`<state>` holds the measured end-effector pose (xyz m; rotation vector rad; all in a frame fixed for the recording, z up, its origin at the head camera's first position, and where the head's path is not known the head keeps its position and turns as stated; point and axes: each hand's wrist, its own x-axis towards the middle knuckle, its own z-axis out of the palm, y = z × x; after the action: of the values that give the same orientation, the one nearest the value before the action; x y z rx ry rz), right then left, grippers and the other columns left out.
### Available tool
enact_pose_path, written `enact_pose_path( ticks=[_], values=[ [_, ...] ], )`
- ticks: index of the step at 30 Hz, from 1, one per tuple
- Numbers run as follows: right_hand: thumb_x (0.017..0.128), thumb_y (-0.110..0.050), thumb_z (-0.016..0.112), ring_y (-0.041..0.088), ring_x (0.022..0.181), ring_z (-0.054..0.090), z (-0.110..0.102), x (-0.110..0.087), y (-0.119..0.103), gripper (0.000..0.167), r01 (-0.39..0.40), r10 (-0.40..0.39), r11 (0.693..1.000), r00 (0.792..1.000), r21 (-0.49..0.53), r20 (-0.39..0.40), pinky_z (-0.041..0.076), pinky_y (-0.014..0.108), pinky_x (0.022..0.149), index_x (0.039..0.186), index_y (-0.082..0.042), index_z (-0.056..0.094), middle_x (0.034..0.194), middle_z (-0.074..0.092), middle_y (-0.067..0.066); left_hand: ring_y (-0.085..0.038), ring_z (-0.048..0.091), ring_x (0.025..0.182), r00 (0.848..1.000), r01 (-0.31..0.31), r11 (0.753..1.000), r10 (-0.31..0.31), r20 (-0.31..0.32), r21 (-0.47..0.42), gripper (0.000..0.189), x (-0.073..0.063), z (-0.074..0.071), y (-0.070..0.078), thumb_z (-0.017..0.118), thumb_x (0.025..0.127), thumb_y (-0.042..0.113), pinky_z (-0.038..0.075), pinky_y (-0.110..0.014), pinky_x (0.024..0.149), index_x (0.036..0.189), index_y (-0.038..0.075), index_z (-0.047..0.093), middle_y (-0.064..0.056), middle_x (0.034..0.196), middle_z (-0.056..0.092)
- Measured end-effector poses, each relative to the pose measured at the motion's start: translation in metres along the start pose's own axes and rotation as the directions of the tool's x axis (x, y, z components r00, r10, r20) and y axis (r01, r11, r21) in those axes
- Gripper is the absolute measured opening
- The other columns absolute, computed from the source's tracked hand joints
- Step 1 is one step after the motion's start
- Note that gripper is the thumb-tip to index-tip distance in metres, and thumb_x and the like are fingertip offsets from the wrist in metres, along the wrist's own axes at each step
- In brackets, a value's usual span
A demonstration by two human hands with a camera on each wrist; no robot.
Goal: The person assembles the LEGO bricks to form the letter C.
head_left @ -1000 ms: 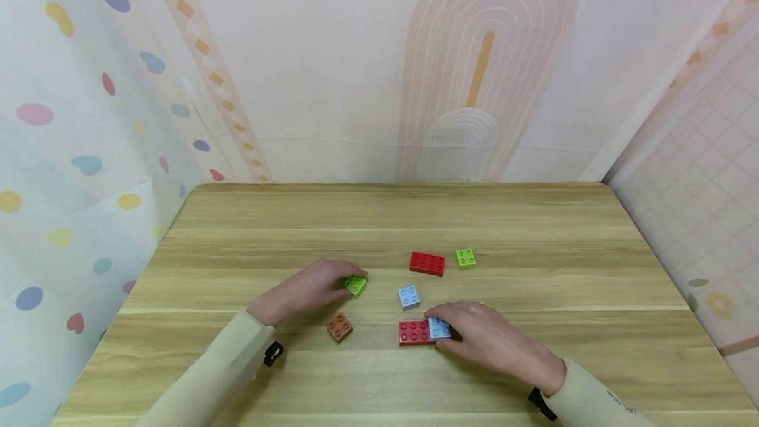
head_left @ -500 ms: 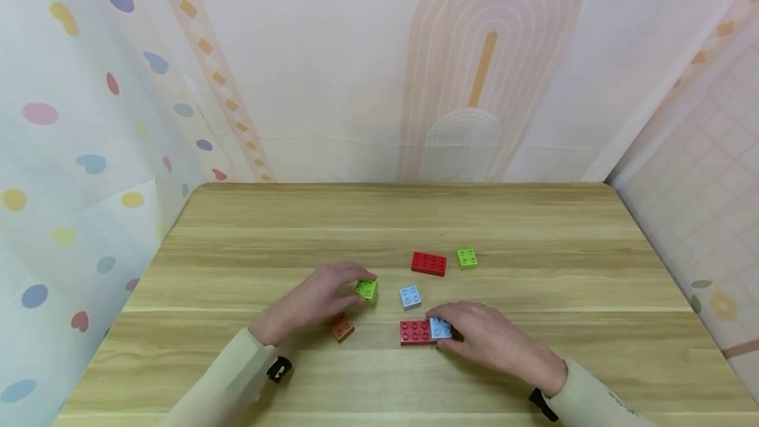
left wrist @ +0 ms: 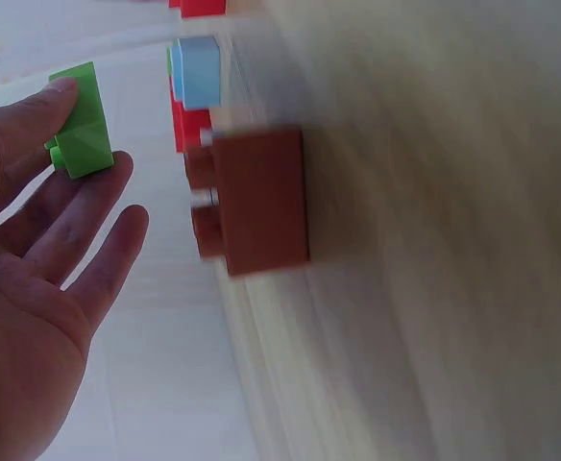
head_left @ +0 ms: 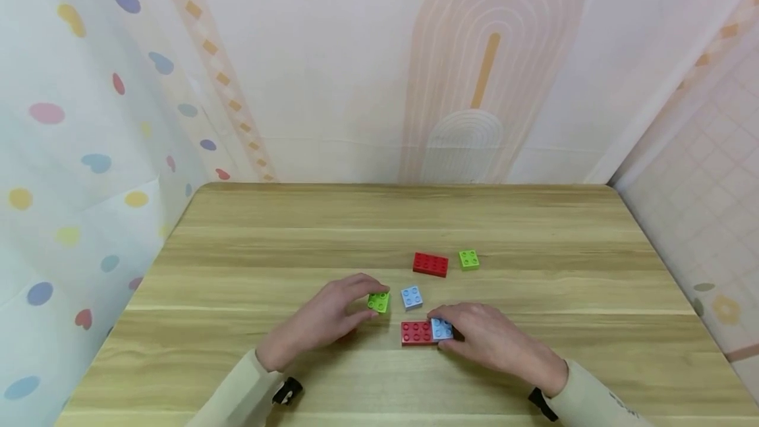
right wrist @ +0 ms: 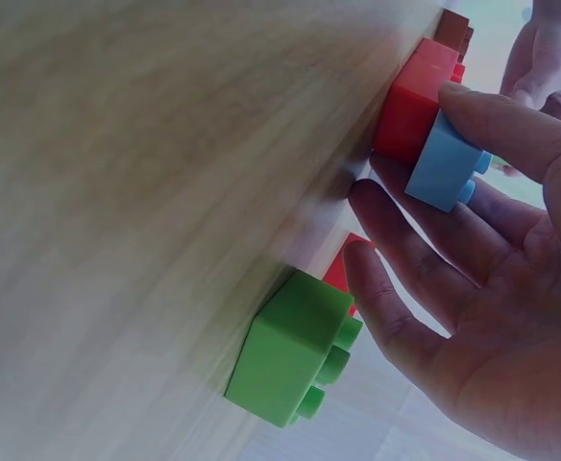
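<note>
Head view: L hand (head_left: pixel 325 313) pinches green brick (head_left: pixel 378 302) nr loose blue brick (head_left: pixel 412 298), R hand (head_left: pixel 489 341) grips stacked blue brick (head_left: pixel 441 329) on red brick (head_left: pixel 416 333); low L swing cd poss. bump loose one.

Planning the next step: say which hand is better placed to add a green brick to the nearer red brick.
Probably the left hand: it pinches a green brick near the partly bare red brick, while the right hand holds the stacked blue brick.
</note>
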<state>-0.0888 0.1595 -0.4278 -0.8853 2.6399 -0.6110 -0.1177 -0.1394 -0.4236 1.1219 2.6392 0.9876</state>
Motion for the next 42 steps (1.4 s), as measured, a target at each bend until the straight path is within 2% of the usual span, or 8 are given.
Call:
enact_pose_path(
  ticks=[9,14,20,24,31,35,42],
  values=[
    [0.093,-0.024,0.08,0.02,0.111,0.069,0.0,-0.001,0.002,0.041,0.011,-0.011,1.0,1.0,-0.003,-0.012,0.058,0.045,0.092,0.129,-0.009,0.069,0.124,0.073,0.006,-0.02,0.065,0.119,1.0,-0.01,1.0,0.01,-0.02,-0.011,0.041,-0.004,0.016,0.011,0.077,0.094,0.013,0.055,-0.039,0.101,0.133,0.005,0.066,-0.004,0.129,0.067],
    [0.092,-0.024,0.081,0.022,0.111,0.069,0.0,-0.002,0.002,0.041,0.013,-0.013,1.0,1.0,0.005,-0.007,0.059,0.045,0.092,0.128,-0.008,0.07,0.124,0.073,0.006,-0.02,0.066,0.117,1.0,-0.007,1.0,0.006,-0.008,-0.018,0.042,-0.005,0.024,0.016,0.076,0.094,0.016,0.055,-0.038,0.101,0.134,0.007,0.065,-0.004,0.129,0.068],
    [0.092,-0.024,0.081,0.02,0.109,0.069,0.0,-0.003,0.002,0.04,0.021,-0.02,1.0,1.0,0.008,-0.018,0.059,0.043,0.09,0.127,-0.008,0.07,0.122,0.074,0.006,-0.02,0.065,0.123,0.998,0.048,0.999,-0.048,0.043,-0.013,0.041,-0.004,0.03,0.024,0.074,0.097,0.02,0.053,-0.039,0.103,0.136,0.009,0.066,-0.005,0.134,0.068],
    [0.092,-0.024,0.081,0.019,0.109,0.069,0.0,-0.003,0.002,0.04,0.025,-0.024,1.0,1.0,0.009,-0.02,0.059,0.043,0.09,0.127,-0.008,0.07,0.122,0.074,0.006,-0.016,0.065,0.121,0.996,0.066,0.998,-0.066,0.065,0.01,0.042,-0.003,0.034,0.027,0.074,0.098,0.023,0.054,-0.037,0.102,0.137,0.011,0.066,-0.004,0.134,0.069],
    [0.092,-0.023,0.081,0.019,0.11,0.069,0.0,-0.003,0.001,0.04,0.025,-0.025,1.0,0.999,0.008,-0.02,0.059,0.044,0.09,0.128,-0.008,0.07,0.123,0.073,0.005,-0.004,0.064,0.104,0.997,0.056,0.997,-0.059,0.048,0.062,0.041,-0.002,0.039,0.028,0.075,0.097,0.023,0.057,-0.034,0.096,0.135,0.01,0.068,-0.002,0.126,0.072],
    [0.092,-0.024,0.08,0.019,0.11,0.069,0.0,-0.001,0.001,0.04,0.031,-0.031,0.999,0.999,0.008,-0.024,0.059,0.043,0.09,0.128,-0.008,0.07,0.123,0.073,0.005,-0.002,0.06,0.095,0.997,0.06,0.995,-0.063,0.035,0.079,0.041,-0.001,0.04,0.028,0.076,0.096,0.023,0.058,-0.034,0.094,0.134,0.01,0.068,-0.002,0.123,0.073],
    [0.092,-0.024,0.081,0.014,0.107,0.069,-0.001,0.0,0.001,0.04,0.032,-0.031,0.999,0.999,0.012,-0.025,0.059,0.039,0.088,0.127,-0.009,0.07,0.122,0.074,0.003,-0.011,0.067,0.113,0.997,0.066,0.991,-0.072,0.042,0.116,0.041,0.001,0.041,0.028,0.077,0.096,0.025,0.057,-0.035,0.096,0.133,0.01,0.068,-0.002,0.126,0.072]
  ],
)
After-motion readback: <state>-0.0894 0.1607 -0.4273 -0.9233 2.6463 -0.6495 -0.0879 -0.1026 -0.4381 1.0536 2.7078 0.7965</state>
